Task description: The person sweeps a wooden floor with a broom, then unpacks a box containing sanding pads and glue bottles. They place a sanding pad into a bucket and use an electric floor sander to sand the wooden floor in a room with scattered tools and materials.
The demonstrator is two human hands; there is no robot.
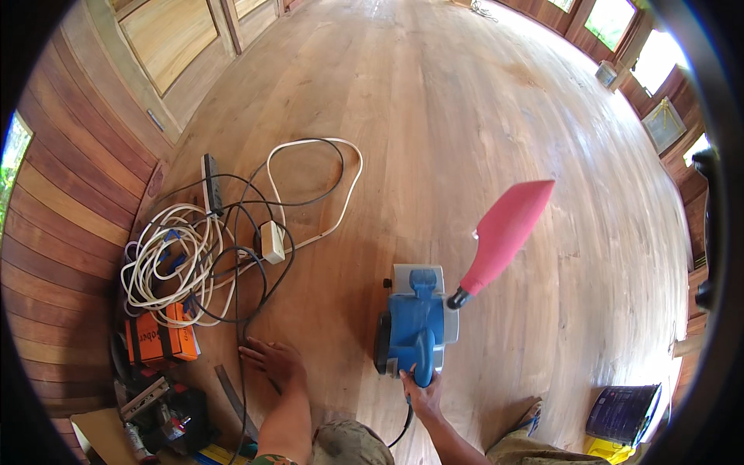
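Note:
A blue belt sander (404, 316) rests on the wooden floor in front of me. My right hand (422, 390) is closed around its rear handle. From the sander's right side a pink dust bag (510, 225) sticks up and away on a black spout. Its black cord (404, 426) runs back from the handle toward my body. My left hand (277, 362) reaches low over the floor to the left, fingers stretched out beside a black cable (242, 310). Part of that cable passes under the hand; whether the fingers touch it I cannot tell.
Left of me lie a coiled white extension cord (167, 263), a black power strip (209, 184) and a white socket block (272, 242). Near the plank wall are an orange box (163, 338) and assorted tools. A dark bucket (620, 415) stands at the lower right.

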